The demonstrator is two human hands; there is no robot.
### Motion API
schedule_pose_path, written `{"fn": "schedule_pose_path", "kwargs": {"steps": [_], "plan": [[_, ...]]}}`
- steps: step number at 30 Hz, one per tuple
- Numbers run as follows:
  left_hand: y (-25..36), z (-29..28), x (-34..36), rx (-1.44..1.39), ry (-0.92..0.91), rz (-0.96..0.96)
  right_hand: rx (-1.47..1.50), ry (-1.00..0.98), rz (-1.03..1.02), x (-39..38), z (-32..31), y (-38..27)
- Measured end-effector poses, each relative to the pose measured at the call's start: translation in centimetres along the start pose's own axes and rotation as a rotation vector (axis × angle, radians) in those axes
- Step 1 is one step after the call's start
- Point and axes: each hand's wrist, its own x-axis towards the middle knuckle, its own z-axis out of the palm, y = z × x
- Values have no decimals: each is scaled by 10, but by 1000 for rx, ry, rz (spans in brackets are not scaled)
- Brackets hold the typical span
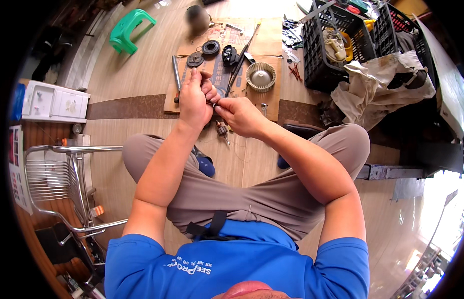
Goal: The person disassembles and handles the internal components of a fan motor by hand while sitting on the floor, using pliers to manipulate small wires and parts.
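My left hand (196, 101) is closed, palm turned up and fingers curled, above the near edge of a flat cardboard sheet (172, 104). Fingertips of my right hand (240, 115) pinch close against it; the small thing between the hands is mostly hidden. Just below them lies a motor armature (222, 130) with copper windings and a shaft. Beyond, on the cardboard, are a round blower wheel (261, 77), a black ring-shaped part (210, 48), a grey disc-shaped part (195, 60), a black housing piece (230, 56) and a long dark rod (243, 59). A hammer-like metal bar (175, 72) lies at left.
Black plastic crates (316, 60) stand at the far right, with beige cloth (376, 87) draped before them. A green stool (128, 31) is at far left. A metal-framed chair (67, 148) and a white cabinet (52, 102) stand at left.
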Motion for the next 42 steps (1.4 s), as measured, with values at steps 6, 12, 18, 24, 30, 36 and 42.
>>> {"fn": "schedule_pose_path", "kwargs": {"steps": [6, 12, 18, 24, 30, 36, 42], "plan": [[1, -16, 8, -66, -174, -11, -72, 16, -67, 0, 3, 3], [5, 3, 3, -147, 40, -40, 50, 172, -37, 0, 3, 5], [9, -8, 8, -175, -4, -94, -78, 118, -92, -1, 1, 8], [11, 0, 6, 47, 79, -79, -371, -107, -113, 4, -25, -1], [-3, -10, 10, 307, 31, -139, -579, -177, -160, 3, -31, 2], [-16, -3, 2, 563, -19, -214, -707, -190, -201, 4, -44, -5], [-23, -9, 0, 780, -163, -186, -627, -150, -239, 6, -65, -7]]}}
